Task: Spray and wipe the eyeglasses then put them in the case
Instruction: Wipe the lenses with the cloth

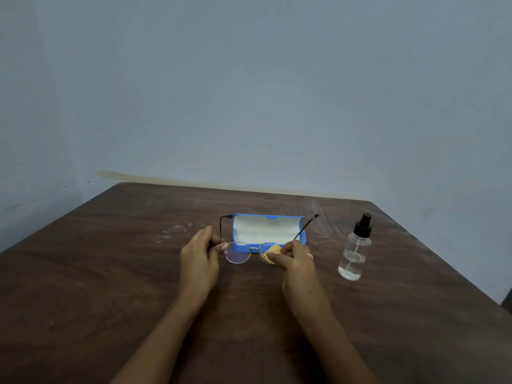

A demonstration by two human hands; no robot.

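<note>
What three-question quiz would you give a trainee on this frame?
1. True or false: the blue case behind the eyeglasses lies open.
2. Which hand's fingers pinch the yellow cloth against a lens? A) the left hand B) the right hand C) neither
3. Fill in: the spray bottle stands upright on the table, on the person's ____ of the case.

Key: 1 true; 2 B; 3 right.
</note>
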